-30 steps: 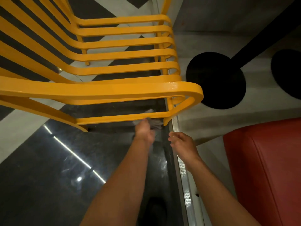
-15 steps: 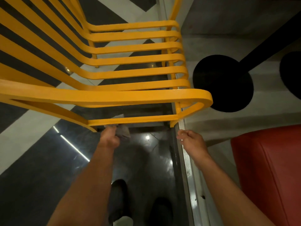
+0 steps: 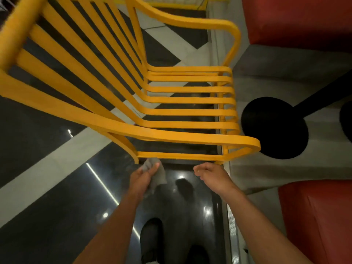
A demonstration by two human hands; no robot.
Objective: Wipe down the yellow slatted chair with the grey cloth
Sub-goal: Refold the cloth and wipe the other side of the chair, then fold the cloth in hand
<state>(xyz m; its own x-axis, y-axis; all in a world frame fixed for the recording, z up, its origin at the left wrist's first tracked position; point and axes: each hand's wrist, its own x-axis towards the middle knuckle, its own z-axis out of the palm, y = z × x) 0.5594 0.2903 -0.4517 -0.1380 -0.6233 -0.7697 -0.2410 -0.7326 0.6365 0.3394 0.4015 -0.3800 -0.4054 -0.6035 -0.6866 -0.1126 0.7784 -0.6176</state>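
Below the near armrest of the chair (image 3: 171, 111), at the left end of the low side rail (image 3: 179, 155), the cloth (image 3: 159, 173) is held bunched in the left hand (image 3: 142, 178); the fingers are closed around it and its top edge is pressed against the rail's underside. To the right, the right hand (image 3: 211, 176) is seen loosely curled with nothing in it, just under the rail's right end; contact with the rail cannot be told. Glossy dark floor (image 3: 57, 216) with pale stripes is seen through the slats. A black round base (image 3: 274, 128) and red seats (image 3: 320, 221) are placed on the right.
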